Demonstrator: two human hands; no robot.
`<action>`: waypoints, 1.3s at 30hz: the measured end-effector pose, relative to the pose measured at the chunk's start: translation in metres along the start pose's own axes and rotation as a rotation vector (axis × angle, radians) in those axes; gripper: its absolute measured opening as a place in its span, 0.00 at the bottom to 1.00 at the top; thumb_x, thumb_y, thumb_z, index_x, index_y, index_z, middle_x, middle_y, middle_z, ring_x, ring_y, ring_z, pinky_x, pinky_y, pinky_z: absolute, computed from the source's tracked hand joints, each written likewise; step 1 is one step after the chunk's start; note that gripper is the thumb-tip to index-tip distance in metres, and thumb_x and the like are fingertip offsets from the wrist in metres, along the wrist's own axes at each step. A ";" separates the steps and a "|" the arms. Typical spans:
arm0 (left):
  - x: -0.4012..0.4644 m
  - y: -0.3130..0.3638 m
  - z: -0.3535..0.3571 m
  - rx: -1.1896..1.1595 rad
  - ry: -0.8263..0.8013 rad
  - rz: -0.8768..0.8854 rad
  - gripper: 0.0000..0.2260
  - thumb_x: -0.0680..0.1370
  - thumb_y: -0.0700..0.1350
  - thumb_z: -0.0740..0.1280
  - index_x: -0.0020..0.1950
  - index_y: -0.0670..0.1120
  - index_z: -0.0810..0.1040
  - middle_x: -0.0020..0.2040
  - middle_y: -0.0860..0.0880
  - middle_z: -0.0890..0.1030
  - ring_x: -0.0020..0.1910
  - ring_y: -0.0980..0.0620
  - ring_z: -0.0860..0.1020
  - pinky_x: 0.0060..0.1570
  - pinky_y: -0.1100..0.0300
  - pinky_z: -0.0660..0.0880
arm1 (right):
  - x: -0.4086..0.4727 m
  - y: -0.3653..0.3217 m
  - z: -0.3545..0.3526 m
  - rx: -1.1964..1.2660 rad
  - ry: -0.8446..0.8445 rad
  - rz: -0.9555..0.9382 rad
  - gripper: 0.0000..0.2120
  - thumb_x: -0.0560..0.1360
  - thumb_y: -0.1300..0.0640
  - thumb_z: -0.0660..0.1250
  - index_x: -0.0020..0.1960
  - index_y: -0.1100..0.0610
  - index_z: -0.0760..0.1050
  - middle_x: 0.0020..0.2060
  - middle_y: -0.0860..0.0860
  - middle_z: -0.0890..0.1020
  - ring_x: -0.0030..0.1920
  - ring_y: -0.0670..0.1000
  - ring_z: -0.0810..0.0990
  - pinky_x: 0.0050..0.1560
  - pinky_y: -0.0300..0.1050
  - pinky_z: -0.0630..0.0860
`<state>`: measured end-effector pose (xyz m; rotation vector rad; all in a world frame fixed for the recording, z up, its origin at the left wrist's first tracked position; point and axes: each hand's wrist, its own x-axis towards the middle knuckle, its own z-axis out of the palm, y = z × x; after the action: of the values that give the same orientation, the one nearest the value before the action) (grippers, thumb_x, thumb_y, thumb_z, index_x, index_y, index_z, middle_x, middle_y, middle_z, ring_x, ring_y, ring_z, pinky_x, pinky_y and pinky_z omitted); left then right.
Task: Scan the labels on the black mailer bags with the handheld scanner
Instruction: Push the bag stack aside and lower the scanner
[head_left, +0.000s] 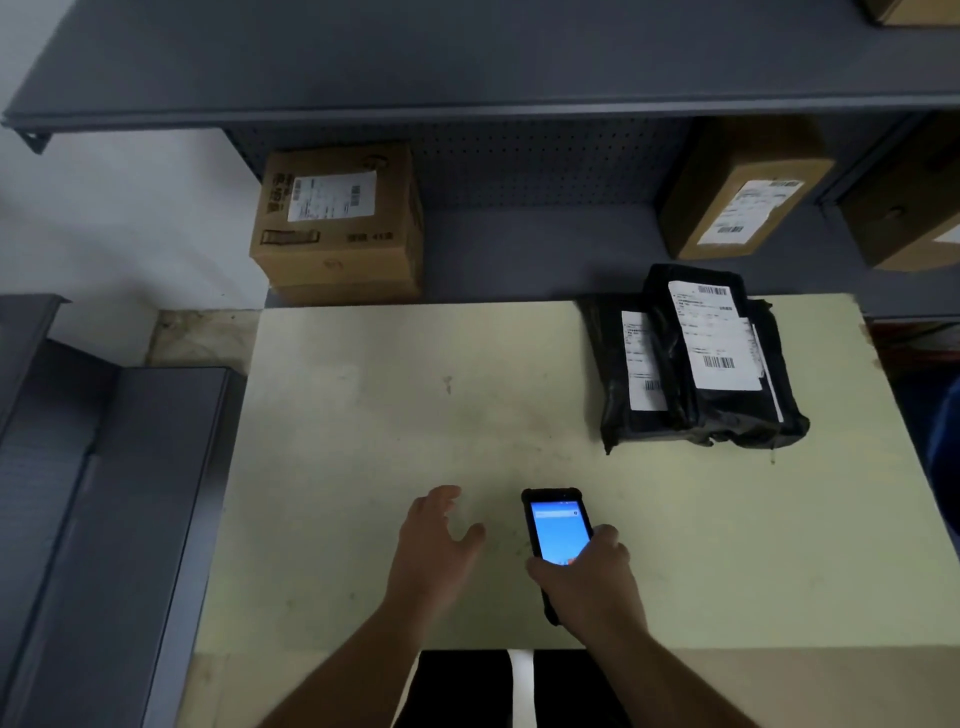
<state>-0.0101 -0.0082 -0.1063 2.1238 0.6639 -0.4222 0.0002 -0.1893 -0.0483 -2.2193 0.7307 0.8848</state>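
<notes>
the right hand (584, 577) is wrapped around the lower half of the handheld scanner (557, 535), fingers curled along its right side and thumb at its left edge, near the front edge of the pale green surface (363, 415), about midway along it. the scanner's blue screen is lit and faces up, its top end pointing toward the far edge. the left hand (439, 540) is just beside it to the left, empty, palm down, fingers loosely spread and thumb out toward the scanner, not touching it; i cannot tell whether the palm rests on the surface or sits slightly above it.

the black mailer bags (696, 364) lie in a small overlapping pile at the far right corner of the surface, well apart from both hands, ahead and to the right of the scanner. the upper bag (727, 405) lies partly over the lower bag (613, 364) on its left. each carries a white label with barcodes facing up: the upper label (714, 338) is fully shown, the lower label (641, 358) is partly covered by the upper bag's edge.

beyond the far edge, on a grey shelf (519, 249), a cardboard box (337, 223) stands at the left and another box (743, 192) at the right, both labelled.
</notes>
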 end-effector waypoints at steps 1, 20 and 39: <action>-0.002 -0.002 0.000 0.008 -0.006 0.002 0.24 0.76 0.50 0.73 0.71 0.54 0.73 0.60 0.57 0.73 0.63 0.54 0.77 0.61 0.57 0.75 | 0.001 0.002 0.003 -0.005 0.001 0.003 0.31 0.70 0.47 0.77 0.64 0.57 0.66 0.57 0.53 0.74 0.50 0.56 0.81 0.48 0.53 0.82; -0.026 -0.038 0.003 0.029 -0.033 -0.003 0.24 0.77 0.47 0.72 0.71 0.54 0.72 0.61 0.55 0.75 0.58 0.56 0.76 0.61 0.58 0.75 | 0.016 0.023 0.048 -0.111 0.098 0.009 0.35 0.70 0.46 0.76 0.69 0.56 0.63 0.62 0.54 0.76 0.59 0.59 0.80 0.57 0.58 0.81; -0.029 -0.060 -0.013 0.064 -0.077 -0.027 0.22 0.78 0.44 0.70 0.71 0.52 0.73 0.61 0.52 0.78 0.58 0.55 0.77 0.58 0.61 0.72 | 0.025 0.029 0.075 -0.239 0.191 0.030 0.39 0.72 0.42 0.77 0.73 0.57 0.63 0.68 0.54 0.71 0.67 0.57 0.72 0.60 0.58 0.78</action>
<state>-0.0685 0.0232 -0.1217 2.1495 0.6437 -0.5436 -0.0333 -0.1603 -0.1200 -2.5376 0.7819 0.8178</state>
